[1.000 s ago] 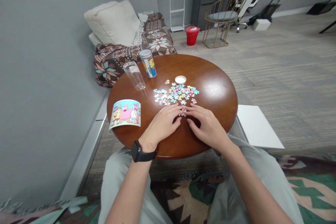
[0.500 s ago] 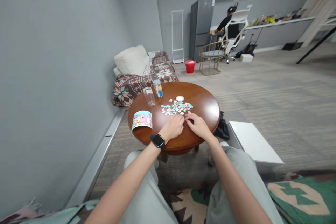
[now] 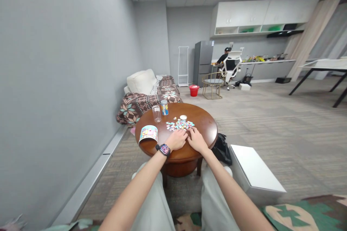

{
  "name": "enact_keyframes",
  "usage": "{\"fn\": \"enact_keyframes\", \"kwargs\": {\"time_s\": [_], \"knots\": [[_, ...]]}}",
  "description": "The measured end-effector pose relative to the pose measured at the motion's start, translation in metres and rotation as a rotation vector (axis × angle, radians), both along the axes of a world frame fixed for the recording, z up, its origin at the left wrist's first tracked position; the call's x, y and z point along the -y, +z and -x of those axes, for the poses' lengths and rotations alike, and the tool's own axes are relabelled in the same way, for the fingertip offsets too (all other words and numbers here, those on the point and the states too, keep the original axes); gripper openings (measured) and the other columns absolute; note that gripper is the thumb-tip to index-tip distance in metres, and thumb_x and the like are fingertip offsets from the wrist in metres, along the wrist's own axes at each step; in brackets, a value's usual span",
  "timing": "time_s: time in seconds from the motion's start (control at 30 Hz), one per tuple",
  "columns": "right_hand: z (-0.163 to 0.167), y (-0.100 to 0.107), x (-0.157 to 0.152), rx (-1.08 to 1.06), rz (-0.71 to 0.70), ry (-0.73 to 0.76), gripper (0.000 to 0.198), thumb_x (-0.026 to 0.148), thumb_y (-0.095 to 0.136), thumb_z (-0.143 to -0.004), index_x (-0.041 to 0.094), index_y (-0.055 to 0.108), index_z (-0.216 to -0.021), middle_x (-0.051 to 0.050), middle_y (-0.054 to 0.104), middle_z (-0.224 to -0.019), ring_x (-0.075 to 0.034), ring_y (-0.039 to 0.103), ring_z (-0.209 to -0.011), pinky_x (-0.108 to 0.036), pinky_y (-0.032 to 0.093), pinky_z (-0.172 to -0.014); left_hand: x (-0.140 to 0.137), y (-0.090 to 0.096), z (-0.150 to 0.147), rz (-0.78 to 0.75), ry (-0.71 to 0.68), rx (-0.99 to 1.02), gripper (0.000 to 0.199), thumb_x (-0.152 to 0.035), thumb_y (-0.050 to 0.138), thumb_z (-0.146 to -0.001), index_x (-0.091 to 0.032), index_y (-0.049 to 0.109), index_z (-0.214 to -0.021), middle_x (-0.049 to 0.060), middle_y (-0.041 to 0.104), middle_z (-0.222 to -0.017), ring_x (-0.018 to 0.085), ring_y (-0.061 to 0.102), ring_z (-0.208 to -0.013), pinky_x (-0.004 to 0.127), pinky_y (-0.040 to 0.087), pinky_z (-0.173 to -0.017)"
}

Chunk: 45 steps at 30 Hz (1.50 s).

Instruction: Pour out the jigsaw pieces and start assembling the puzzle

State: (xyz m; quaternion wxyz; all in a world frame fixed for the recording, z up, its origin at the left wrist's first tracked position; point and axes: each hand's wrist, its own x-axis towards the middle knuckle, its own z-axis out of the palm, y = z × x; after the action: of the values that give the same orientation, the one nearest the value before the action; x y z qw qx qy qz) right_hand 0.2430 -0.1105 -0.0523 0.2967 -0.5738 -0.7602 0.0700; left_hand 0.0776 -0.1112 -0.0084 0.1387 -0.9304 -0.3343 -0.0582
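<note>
Small multicoloured jigsaw puzzle pieces (image 3: 180,124) lie in a loose heap on the round brown wooden table (image 3: 202,115). At the near edge of the heap, my left hand (image 3: 177,139) rests on the tabletop, its fingers curled together and a watch (image 3: 164,149) on its wrist. My right hand (image 3: 196,140) is close beside it, fingers bent inward towards the left fingertips. Whatever lies under or between the fingers of both hands is hidden. A curved cartoon picture sheet (image 3: 148,133) stands left of my hands. Behind the heap is a round white lid (image 3: 183,117).
A clear plastic jar (image 3: 156,114) and a printed can (image 3: 164,108) stand towards the table's back left. On the floor to the right are a black bag (image 3: 222,149) and a white box (image 3: 256,168). A person (image 3: 224,57) sits far back near the fridge (image 3: 203,61).
My view has tilted upward, so the ceiling and upper cabinets show and the table appears lower. Both hands stay close together at the pieces; the watch face has lit up.
</note>
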Motion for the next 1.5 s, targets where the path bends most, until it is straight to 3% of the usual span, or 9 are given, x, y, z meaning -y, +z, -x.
{"fn": "enact_keyframes", "kwargs": {"time_s": [0.17,0.27,0.37,0.43,0.6,0.73,0.87,1.13,1.5], "knots": [[0.002,0.005,-0.004,-0.001,0.064,-0.15,0.049,0.023,0.056,-0.088,0.009,0.054,-0.135,-0.023,0.045,-0.149,-0.032,0.043,-0.139,-0.044,0.041,-0.11,-0.015,0.011,0.005,-0.048,0.1,0.046,0.024,-0.023,0.045,-0.094,-0.013,0.062,-0.107,0.018,0.063,-0.115,0.03,0.056,-0.112,0.043,0.039,-0.1],[-0.003,0.006,-0.012,0.005,0.107,-0.204,0.045,0.024,0.057,-0.087,0.011,0.061,-0.129,-0.021,0.052,-0.142,-0.034,0.051,-0.131,-0.044,0.043,-0.107,-0.031,0.01,0.012,-0.084,0.294,0.14,0.025,-0.02,0.041,-0.095,-0.011,0.062,-0.106,0.017,0.065,-0.11,0.03,0.058,-0.107,0.043,0.039,-0.098],[-0.012,0.005,-0.024,0.039,0.041,-0.194,0.033,0.018,0.054,-0.089,0.012,0.07,-0.116,-0.019,0.062,-0.127,-0.03,0.058,-0.118,-0.039,0.044,-0.103,-0.044,0.005,0.017,-0.088,0.56,0.329,0.024,-0.018,0.04,-0.094,-0.011,0.06,-0.105,0.016,0.065,-0.108,0.029,0.058,-0.105,0.043,0.04,-0.094],[-0.019,0.005,-0.035,0.037,0.002,-0.181,0.026,0.019,0.054,-0.091,0.013,0.073,-0.107,-0.018,0.064,-0.118,-0.028,0.06,-0.11,-0.037,0.044,-0.101,-0.048,0.0,0.018,-0.091,0.659,0.435,0.023,-0.017,0.042,-0.093,-0.012,0.059,-0.107,0.015,0.065,-0.11,0.028,0.058,-0.107,0.042,0.04,-0.094],[-0.016,0.01,-0.059,0.014,0.078,-0.205,0.016,0.021,0.058,-0.09,0.015,0.072,-0.093,-0.012,0.065,-0.103,-0.022,0.062,-0.099,-0.031,0.046,-0.092,-0.046,-0.009,0.017,-0.041,0.591,0.415,0.02,-0.017,0.044,-0.092,-0.013,0.059,-0.106,0.014,0.066,-0.109,0.028,0.059,-0.108,0.042,0.039,-0.094],[0.002,0.012,-0.065,0.0,0.124,-0.254,0.018,0.021,0.053,-0.093,0.017,0.07,-0.097,-0.012,0.065,-0.107,-0.022,0.061,-0.098,-0.03,0.047,-0.085,-0.044,-0.013,0.017,0.081,0.642,0.415,0.019,-0.016,0.045,-0.092,-0.014,0.058,-0.106,0.015,0.066,-0.112,0.027,0.06,-0.112,0.04,0.04,-0.095],[0.01,0.009,-0.062,-0.027,0.08,-0.255,0.022,0.023,0.049,-0.096,0.017,0.069,-0.103,-0.014,0.063,-0.113,-0.025,0.059,-0.106,-0.032,0.047,-0.087,-0.041,-0.012,0.018,0.108,0.649,0.432,0.02,-0.015,0.043,-0.092,-0.016,0.057,-0.106,0.014,0.067,-0.113,0.026,0.059,-0.115,0.039,0.041,-0.096],[-0.001,0.003,-0.063,-0.219,0.111,-0.194,0.014,0.021,0.058,-0.09,0.02,0.071,-0.095,-0.007,0.068,-0.108,-0.02,0.063,-0.104,-0.031,0.047,-0.092,-0.041,-0.013,0.02,0.179,0.643,0.457,0.019,-0.017,0.043,-0.091,-0.015,0.057,-0.104,0.014,0.067,-0.114,0.026,0.06,-0.114,0.038,0.042,-0.099],[-0.004,0.007,-0.059,-0.381,0.148,-0.16,0.011,0.023,0.06,-0.087,0.021,0.07,-0.092,-0.003,0.072,-0.091,-0.019,0.066,-0.089,-0.032,0.049,-0.085,-0.04,-0.016,0.015,0.177,0.463,0.45,0.025,-0.012,0.044,-0.09,-0.016,0.058,-0.111,0.012,0.067,-0.119,0.024,0.06,-0.115,0.037,0.042,-0.102]]}}
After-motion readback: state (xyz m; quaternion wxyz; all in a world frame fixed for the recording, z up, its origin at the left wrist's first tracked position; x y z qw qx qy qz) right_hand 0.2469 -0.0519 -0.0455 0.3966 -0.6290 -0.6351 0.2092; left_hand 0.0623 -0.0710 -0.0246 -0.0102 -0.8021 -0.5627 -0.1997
